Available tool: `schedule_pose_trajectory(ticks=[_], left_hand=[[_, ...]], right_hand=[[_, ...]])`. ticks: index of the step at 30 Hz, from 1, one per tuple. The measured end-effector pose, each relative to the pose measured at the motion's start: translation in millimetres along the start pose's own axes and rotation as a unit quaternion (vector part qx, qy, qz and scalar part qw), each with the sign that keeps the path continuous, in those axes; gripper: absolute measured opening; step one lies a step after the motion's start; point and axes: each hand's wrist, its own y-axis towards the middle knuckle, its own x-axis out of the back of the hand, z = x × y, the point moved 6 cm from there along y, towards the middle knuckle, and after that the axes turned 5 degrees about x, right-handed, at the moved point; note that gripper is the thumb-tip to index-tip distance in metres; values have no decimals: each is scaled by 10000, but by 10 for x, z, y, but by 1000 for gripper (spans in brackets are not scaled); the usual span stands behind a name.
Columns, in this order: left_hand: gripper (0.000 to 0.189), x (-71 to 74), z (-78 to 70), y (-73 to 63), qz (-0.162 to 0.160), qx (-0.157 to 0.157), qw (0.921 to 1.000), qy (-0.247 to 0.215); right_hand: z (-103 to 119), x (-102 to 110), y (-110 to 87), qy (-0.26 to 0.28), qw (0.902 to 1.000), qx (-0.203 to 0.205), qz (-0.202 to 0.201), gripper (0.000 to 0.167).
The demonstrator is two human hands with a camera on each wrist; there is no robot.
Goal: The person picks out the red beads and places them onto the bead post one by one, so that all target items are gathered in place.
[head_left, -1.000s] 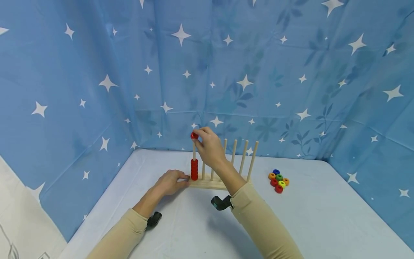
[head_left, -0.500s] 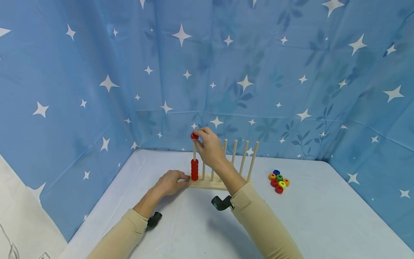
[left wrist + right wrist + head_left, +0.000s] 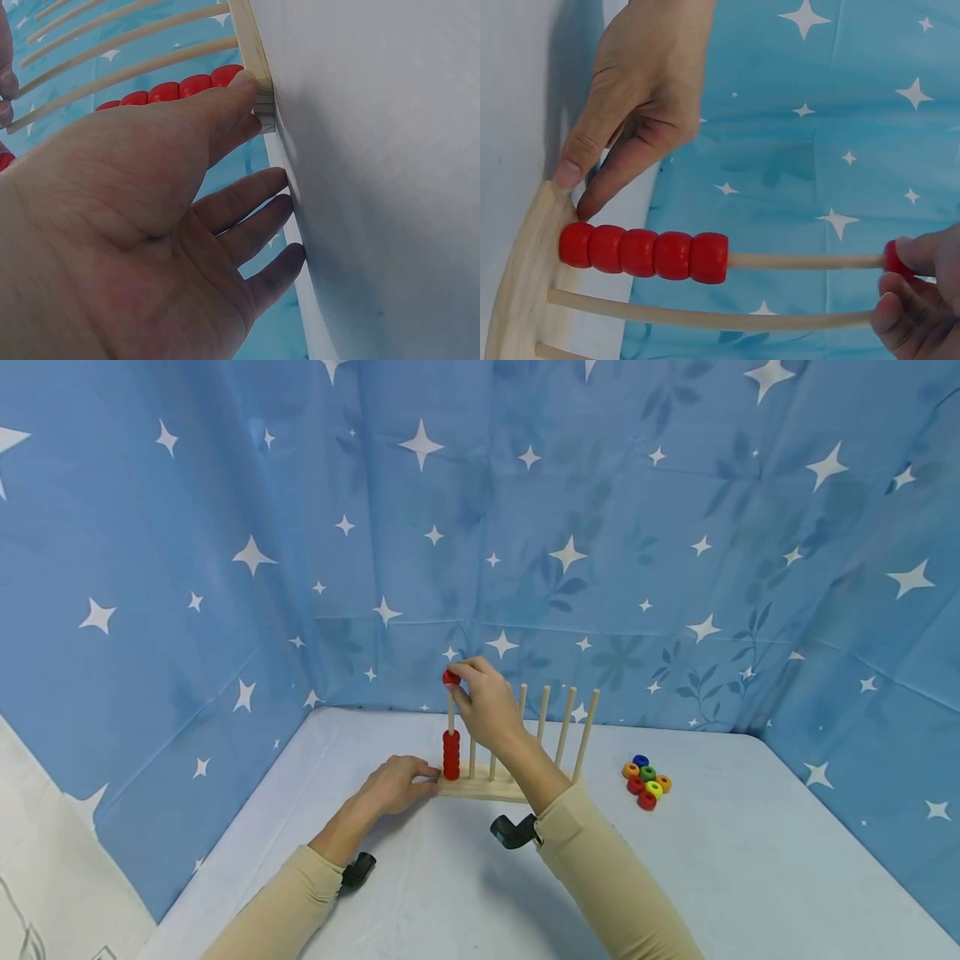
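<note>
A wooden peg rack has a flat base [image 3: 480,788] and a row of upright pegs. Its leftmost peg [image 3: 802,261] carries a stack of several red beads [image 3: 645,253] down at the base. At that peg's top, my right hand [image 3: 487,706] pinches one more red bead [image 3: 890,256] between thumb and fingers, apart from the stack. My left hand [image 3: 393,785] grips the base's left end between thumb and index finger. The left wrist view shows the thumb [image 3: 240,86] on the wood and the other fingers spread against the white tabletop.
Right of the rack lies a loose cluster of beads: a blue one [image 3: 641,761], a green one [image 3: 647,773], a yellow one [image 3: 654,787], and some orange and red ones. A blue star-print curtain [image 3: 480,527] hangs behind the white table [image 3: 750,860].
</note>
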Motion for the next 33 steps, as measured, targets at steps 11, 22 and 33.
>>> schedule_pose_trajectory(ticks=[11, 22, 33], left_hand=[[28, 9, -15, -15, -33, -222, 9997, -41], [29, 19, -25, -19, -14, -114, 9999, -22], [31, 14, -19, -25, -52, -146, 9999, 44]], right_hand=[[-44, -8, -24, -111, 9999, -108, 41, 32], [-35, 9, -43, 35, 9995, 169, -279, 23], [-65, 104, -152, 282, 9977, 251, -560, 23]])
